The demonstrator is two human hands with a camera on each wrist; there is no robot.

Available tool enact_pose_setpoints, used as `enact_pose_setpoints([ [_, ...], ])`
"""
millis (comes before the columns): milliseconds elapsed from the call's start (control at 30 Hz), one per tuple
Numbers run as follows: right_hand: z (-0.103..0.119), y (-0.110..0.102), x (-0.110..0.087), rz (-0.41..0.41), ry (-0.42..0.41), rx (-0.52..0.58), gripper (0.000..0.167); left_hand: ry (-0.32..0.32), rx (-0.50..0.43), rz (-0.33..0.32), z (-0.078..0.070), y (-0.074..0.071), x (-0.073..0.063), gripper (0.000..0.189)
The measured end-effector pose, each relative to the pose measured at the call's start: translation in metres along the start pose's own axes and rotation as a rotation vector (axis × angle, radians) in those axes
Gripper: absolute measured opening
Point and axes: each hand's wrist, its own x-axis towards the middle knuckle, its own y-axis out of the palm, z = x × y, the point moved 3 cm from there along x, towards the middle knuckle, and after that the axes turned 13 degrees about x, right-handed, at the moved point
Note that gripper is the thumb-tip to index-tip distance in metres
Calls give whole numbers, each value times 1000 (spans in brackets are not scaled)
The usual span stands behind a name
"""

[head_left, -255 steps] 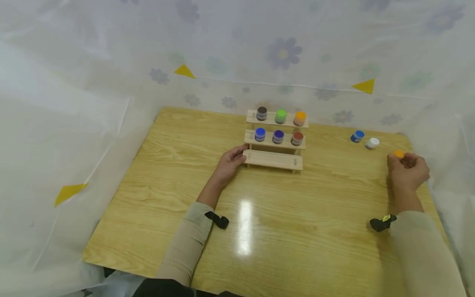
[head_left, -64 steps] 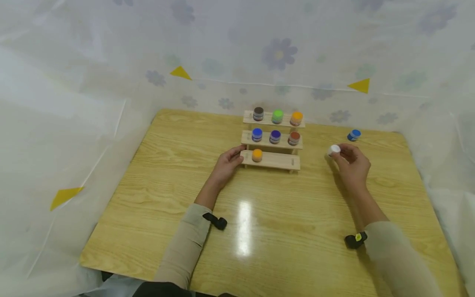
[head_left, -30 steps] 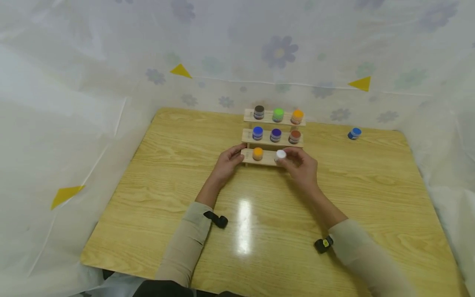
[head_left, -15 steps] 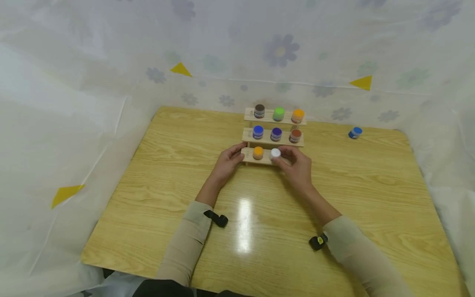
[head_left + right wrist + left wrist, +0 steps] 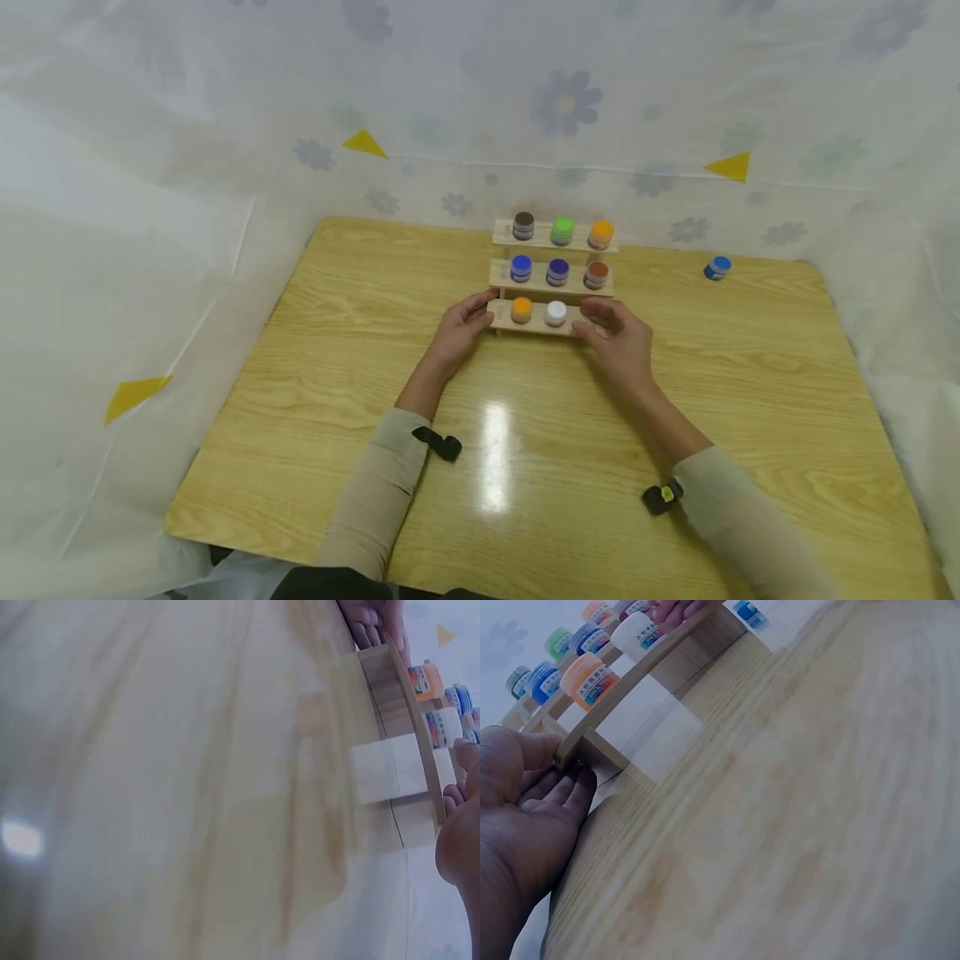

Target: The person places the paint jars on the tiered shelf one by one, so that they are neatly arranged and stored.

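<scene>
A three-step wooden rack holds small paint jars. My left hand grips the left end of its lowest step, thumb on top and fingers underneath, as the left wrist view shows. An orange-capped jar and a white jar stand upright on that step. Just right of the white jar, my right hand holds nothing, its thumb and fingers spread over the step's right end and partly hiding it. In the right wrist view a finger of this hand overlaps the white jar.
Black, green and orange jars fill the top step; blue, purple and brown jars fill the middle one. A blue jar stands alone at the table's back right. White flowered sheeting hangs behind the wooden table.
Earlier the orange-capped jar went onto the lowest step. The right hand then carried the white jar left, set it beside that one, let go and drew back rightward. The left hand stayed put.
</scene>
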Motion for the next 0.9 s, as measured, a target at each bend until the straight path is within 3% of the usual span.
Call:
enact_pose_setpoints([
  [233,-21,-38,5,-81,3,6,33,-7,3,-5,1,-3,0,45],
  [600,-55,-141,37,-415,127,-24,39,-14,-30,-3,4,-5,-4,47],
  [700,-54,-170,43,-522,160,108,40,-3,-27,0,4,-3,-3,47],
  [833,-49,-198,51,-641,180,448,43,0,-20,8,3,0,-1,47],
  [900,-47,-207,56,-653,207,450,43,-1,-25,11,2,1,0,47],
])
